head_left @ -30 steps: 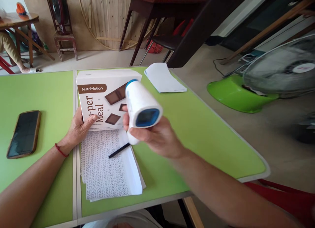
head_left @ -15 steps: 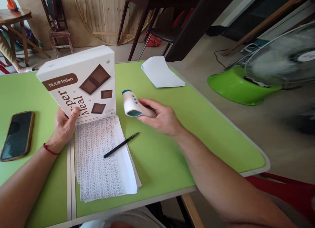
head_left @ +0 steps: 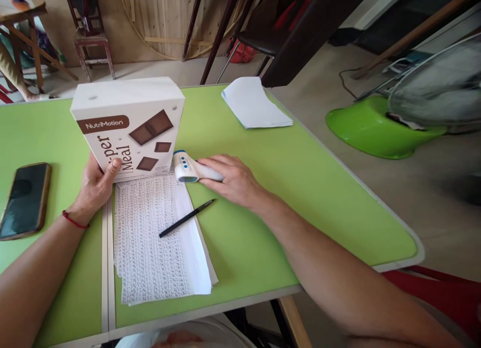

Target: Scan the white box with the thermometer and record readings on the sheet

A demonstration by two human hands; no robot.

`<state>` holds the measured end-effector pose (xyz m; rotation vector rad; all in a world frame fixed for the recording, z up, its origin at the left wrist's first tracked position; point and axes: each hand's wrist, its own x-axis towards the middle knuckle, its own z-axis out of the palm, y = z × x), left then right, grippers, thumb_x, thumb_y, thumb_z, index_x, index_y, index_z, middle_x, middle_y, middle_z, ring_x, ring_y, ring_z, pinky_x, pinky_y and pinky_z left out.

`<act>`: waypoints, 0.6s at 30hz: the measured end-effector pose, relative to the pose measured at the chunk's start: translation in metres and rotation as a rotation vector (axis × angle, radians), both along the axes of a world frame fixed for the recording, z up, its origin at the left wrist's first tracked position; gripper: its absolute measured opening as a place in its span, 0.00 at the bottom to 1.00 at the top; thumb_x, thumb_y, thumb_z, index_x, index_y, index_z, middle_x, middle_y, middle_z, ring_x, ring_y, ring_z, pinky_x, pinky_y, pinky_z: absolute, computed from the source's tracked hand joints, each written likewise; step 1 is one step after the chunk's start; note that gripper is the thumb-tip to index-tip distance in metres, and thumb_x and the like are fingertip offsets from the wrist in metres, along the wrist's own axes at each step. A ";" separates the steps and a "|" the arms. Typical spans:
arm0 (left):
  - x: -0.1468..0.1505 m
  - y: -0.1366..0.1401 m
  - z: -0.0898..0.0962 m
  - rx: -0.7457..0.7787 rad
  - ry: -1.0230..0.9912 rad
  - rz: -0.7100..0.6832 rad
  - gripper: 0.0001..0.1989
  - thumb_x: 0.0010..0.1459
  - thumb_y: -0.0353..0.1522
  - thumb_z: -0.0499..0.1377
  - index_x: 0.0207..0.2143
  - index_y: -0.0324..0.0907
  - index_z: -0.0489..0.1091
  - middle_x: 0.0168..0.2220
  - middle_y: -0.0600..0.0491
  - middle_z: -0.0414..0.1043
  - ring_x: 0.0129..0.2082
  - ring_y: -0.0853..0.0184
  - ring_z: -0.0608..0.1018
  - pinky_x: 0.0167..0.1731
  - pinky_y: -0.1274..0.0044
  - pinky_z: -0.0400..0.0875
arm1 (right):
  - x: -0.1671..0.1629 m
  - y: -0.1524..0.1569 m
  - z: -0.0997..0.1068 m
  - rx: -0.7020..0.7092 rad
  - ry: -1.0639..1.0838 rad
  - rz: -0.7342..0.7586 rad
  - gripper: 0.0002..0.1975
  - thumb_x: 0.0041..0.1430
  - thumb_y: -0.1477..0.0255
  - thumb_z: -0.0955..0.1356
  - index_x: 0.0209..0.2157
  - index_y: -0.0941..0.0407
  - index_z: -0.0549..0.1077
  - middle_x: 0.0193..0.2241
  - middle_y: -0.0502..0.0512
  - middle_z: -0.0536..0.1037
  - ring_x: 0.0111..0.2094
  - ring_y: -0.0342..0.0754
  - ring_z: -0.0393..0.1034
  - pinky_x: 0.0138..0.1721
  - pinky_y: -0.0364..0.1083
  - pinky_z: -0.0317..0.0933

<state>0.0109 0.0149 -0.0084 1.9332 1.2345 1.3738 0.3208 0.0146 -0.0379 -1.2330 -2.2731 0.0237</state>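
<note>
Centre-left, I grip the box (head_left: 128, 130) in my left hand (head_left: 98, 183); mid-frame, my right hand (head_left: 238, 182) holds the thermometer (head_left: 186, 167).

A: Wrist check?
B: Your left wrist (head_left: 83, 212) has a thin red cord bracelet (head_left: 75, 223) looped round it. Slightly thicker bit on the outer side; knot or bead, can't tell.
A: Hands, arms?
B: Your left hand (head_left: 96, 185), just above the bracelet: bare. Left forearm (head_left: 43, 268), just below it: bare. Your right hand (head_left: 237, 182) and right forearm (head_left: 311, 248), well right of it: bare too.
A: Clothing?
B: Pale whitish-grey cloth (head_left: 221, 331) at your lap, below and right of the bracelet. Detail's blurred.
</note>
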 end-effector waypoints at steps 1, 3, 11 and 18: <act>0.000 0.000 0.001 -0.021 -0.024 -0.018 0.20 0.61 0.47 0.55 0.43 0.39 0.66 0.47 0.45 0.70 0.45 0.56 0.73 0.46 0.64 0.70 | 0.000 0.001 0.000 0.002 -0.002 0.002 0.17 0.55 0.71 0.68 0.48 0.57 0.73 0.40 0.60 0.78 0.40 0.55 0.72 0.41 0.54 0.66; 0.001 -0.001 0.002 -0.063 -0.080 -0.056 0.18 0.61 0.46 0.56 0.42 0.40 0.66 0.47 0.46 0.70 0.47 0.55 0.73 0.47 0.63 0.70 | -0.001 0.004 -0.002 0.003 0.001 0.007 0.17 0.56 0.70 0.68 0.48 0.57 0.73 0.39 0.60 0.77 0.40 0.55 0.71 0.41 0.54 0.66; -0.001 0.004 0.001 -0.052 -0.078 -0.046 0.16 0.59 0.44 0.55 0.41 0.42 0.65 0.46 0.49 0.69 0.48 0.54 0.71 0.50 0.60 0.67 | -0.004 0.006 0.012 0.053 0.045 0.004 0.16 0.55 0.69 0.68 0.47 0.55 0.74 0.41 0.62 0.76 0.42 0.58 0.68 0.43 0.58 0.63; 0.010 -0.015 0.015 0.542 0.181 0.455 0.19 0.54 0.39 0.57 0.46 0.43 0.58 0.43 0.48 0.57 0.46 0.55 0.64 0.45 0.58 0.63 | -0.004 -0.025 0.037 -0.163 -0.130 0.339 0.06 0.54 0.73 0.68 0.33 0.52 0.77 0.25 0.51 0.74 0.29 0.48 0.66 0.34 0.50 0.61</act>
